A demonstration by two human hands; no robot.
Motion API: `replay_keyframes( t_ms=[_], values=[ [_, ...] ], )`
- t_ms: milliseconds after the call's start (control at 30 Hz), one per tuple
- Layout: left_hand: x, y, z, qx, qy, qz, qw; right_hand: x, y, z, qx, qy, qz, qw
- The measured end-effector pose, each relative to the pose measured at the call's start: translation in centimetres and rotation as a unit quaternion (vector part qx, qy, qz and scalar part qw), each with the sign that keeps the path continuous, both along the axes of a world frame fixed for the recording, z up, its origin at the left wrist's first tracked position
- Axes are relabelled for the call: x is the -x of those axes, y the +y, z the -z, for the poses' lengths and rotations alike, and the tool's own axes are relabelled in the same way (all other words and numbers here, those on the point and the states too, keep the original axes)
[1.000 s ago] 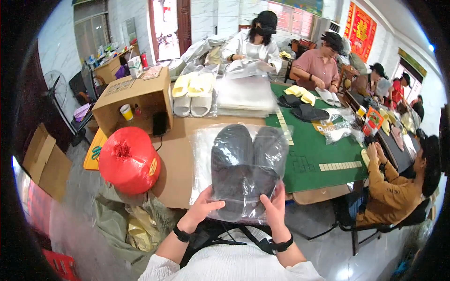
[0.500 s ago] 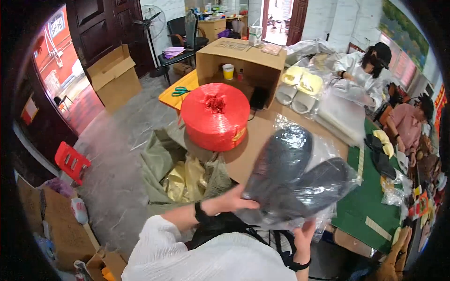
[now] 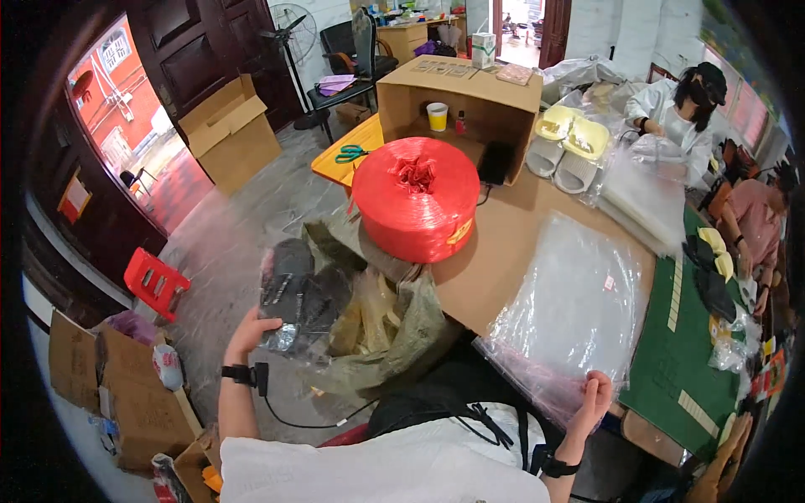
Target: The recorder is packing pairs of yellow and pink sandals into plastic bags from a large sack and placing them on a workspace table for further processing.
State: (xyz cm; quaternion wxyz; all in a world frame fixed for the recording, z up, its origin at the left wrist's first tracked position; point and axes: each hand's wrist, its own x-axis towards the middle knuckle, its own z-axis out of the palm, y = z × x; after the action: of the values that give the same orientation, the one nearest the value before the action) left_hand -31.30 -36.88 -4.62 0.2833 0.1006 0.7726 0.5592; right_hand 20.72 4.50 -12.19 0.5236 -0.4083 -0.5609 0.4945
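My left hand point(image 3: 250, 332) grips a clear bag with a pair of dark slippers point(image 3: 295, 285) in it. It holds them out to the left, over the floor beside an olive woven sack point(image 3: 411, 327) with yellowish packets point(image 3: 369, 310) inside. Motion blurs the slippers somewhat. At the near right corner of a stack of clear plastic bags point(image 3: 579, 285), my right hand point(image 3: 595, 399) has its fingers curled in a pinch on the top bag's edge. The stack lies on the brown cardboard tabletop point(image 3: 486, 277), its near edge hanging over.
A big red twine roll point(image 3: 419, 205) stands left on the table, with green-handled scissors point(image 3: 350, 153) behind it. An open carton point(image 3: 457, 80) holds a yellow cup. Bagged pale slippers point(image 3: 574, 159) and a green cutting mat point(image 3: 671, 360) lie right. Co-workers point(image 3: 683, 117) sit beyond.
The bagged dark slippers have moved from over the table to the left beside the sack, now in my left hand alone. My right hand has let go of them and shifted to the bag stack.
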Motion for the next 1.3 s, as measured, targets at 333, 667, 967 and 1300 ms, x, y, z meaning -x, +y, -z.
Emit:
replay_keyframes(
  t_ms=[333,667,967,1300],
  values=[
    [-0.7,22.8,12.8,0.364,0.352,0.130,0.853,-0.1,-0.6,0.6,-0.054,-0.009,0.027,0.998],
    [5.8,28.1,21.2,0.519,0.342,0.357,0.698,-0.1,-0.3,2.4,-0.075,-0.029,0.036,0.996],
    [4.6,26.1,21.8,0.451,0.320,0.357,0.753,0.6,-0.7,2.1,-0.088,-0.065,0.066,0.992],
    [-1.3,20.7,10.6,0.442,0.207,0.320,0.812,1.2,-1.2,-0.4,-0.122,-0.127,0.058,0.983]
  ],
)
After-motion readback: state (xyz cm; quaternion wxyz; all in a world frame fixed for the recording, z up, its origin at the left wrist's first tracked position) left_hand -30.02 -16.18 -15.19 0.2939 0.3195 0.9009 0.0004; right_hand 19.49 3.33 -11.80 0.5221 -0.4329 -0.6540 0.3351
